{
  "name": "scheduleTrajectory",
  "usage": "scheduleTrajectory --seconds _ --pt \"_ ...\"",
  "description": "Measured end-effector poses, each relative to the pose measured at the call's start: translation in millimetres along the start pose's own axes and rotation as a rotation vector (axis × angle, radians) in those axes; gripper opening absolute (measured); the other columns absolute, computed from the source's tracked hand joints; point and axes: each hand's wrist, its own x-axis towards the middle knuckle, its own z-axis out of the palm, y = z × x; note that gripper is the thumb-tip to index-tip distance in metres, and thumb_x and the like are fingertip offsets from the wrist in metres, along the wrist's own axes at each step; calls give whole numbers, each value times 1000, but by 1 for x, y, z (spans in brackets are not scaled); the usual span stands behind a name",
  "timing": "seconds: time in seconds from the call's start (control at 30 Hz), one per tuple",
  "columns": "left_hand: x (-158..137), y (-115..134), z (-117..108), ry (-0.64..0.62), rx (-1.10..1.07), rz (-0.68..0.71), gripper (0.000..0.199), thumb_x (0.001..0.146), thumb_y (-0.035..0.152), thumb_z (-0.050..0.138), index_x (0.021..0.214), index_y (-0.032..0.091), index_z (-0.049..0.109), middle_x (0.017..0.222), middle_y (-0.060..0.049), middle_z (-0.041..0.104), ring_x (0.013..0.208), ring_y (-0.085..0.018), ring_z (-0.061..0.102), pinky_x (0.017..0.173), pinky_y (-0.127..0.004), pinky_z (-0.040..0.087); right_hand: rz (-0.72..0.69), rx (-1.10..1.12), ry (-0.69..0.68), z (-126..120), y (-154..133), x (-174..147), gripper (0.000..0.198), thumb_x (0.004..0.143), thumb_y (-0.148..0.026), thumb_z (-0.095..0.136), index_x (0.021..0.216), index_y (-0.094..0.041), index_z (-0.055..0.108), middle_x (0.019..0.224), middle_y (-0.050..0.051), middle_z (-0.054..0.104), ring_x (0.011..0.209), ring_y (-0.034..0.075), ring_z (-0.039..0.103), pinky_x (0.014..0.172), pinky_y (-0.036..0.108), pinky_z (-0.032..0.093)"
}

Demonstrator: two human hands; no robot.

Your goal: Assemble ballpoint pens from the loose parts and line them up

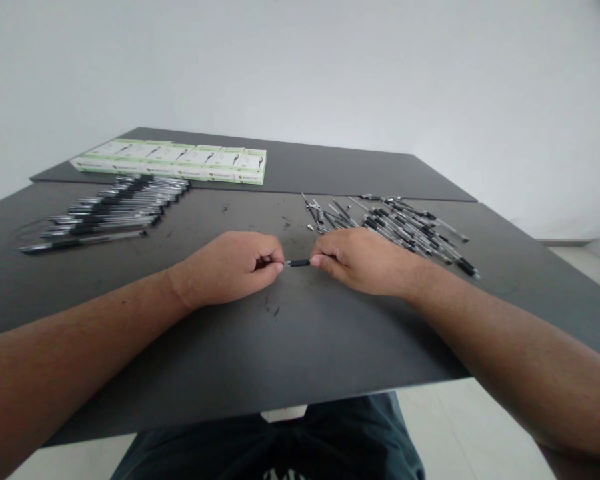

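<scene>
Between my two hands, low over the middle of the table, a pen point(299, 263) with a black grip lies level. My left hand point(240, 267) pinches its left end between thumb and fingers. At the other end, the thumb and fingers of my right hand point(353, 260) are closed on it. Only the short stretch with the black grip shows; both ends are hidden in the fingers. Just beyond my right hand lies a loose pile of pens and pen parts point(405, 223).
A row of pens point(115, 207) lies side by side on the left of the dark grey table point(300, 347). Behind it stand several white and green boxes point(180, 160) in a line. A white wall point(300, 73) rises beyond the table's far edge.
</scene>
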Motion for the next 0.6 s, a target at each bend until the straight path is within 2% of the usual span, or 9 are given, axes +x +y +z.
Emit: scheduleTrajectory --seconds 0.07,0.2,0.27,0.4,0.53,0.6 --pt "0 0 0 -1 1 -1 20 94 34 55 91 23 71 79 0 75 73 -18 68 68 -29 43 12 21 2 0 0 0 26 106 -31 52 101 -17 73 95 8 76 86 20 65 77 31 41" --pt "0 0 -1 -3 2 -8 20 94 34 55 91 23 71 80 0 75 74 -18 69 68 -29 43 75 82 22 0 -1 0 14 94 -29 70 104 -20 72 93 3 76 80 17 65 71 28 40" --pt "0 0 0 -3 -1 -7 19 94 34 55 90 23 71 80 0 75 74 -18 68 68 -29 43 57 50 2 0 -1 0 10 97 -28 66 100 -20 72 91 4 75 80 18 64 72 29 40" --pt "0 -1 1 6 -15 7 19 94 34 56 91 23 71 80 0 75 74 -18 68 68 -29 43 3 22 -13 0 -1 0 25 106 -28 51 99 -17 73 95 7 76 86 19 65 76 30 41" --pt "0 -2 1 11 -17 12 19 94 34 56 91 23 71 80 0 74 74 -18 68 68 -29 42 83 95 18 0 -2 0 14 97 -29 67 104 -19 71 91 3 75 79 17 65 71 28 41" --pt "0 -1 1 6 -18 11 19 94 34 56 91 23 71 80 0 74 74 -18 68 68 -29 42 76 71 0 -1 -2 0 12 98 -28 65 101 -19 72 90 3 75 79 17 65 72 28 41"
